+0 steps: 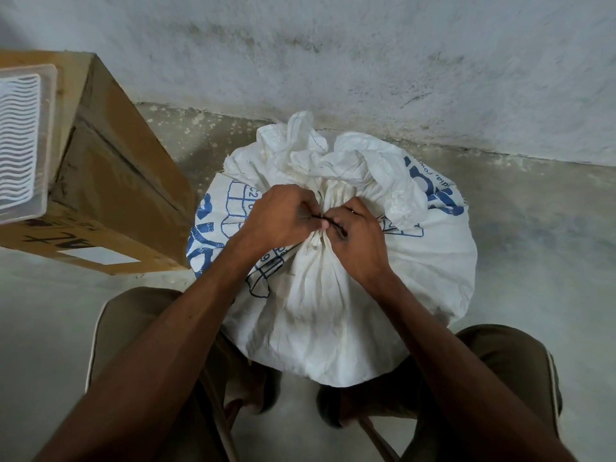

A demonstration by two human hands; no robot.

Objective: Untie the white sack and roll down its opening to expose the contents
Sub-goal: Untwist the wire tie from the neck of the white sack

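Grey concrete floor [533,228] meets a stained, whitewashed wall [333,61] along the far edge of the view. On that floor, close to the wall, stands the white sack [333,311], full and rounded, printed with blue letters and a blue grid. Its top is gathered into a tight neck, and the loose crumpled cloth above the neck fans out towards the wall. A thin dark tie [328,221] runs round the neck.

Both hands meet at that neck. The left hand [280,218] has its fingers curled, with the fingertips pinching the tie from the left side. The right hand [356,238] is likewise curled, thumb and fingers pinching the tie and the bunched cloth from the right. The two hands nearly touch each other over the knot. The sack is still tied and its opening is not rolled down.

To the left of the sack stands a brown cardboard box [116,178], with a white slotted plastic tray [20,145] lying on its top. At the near edge the person's knees in brown trousers [500,378] flank the sack, and the feet show just below it
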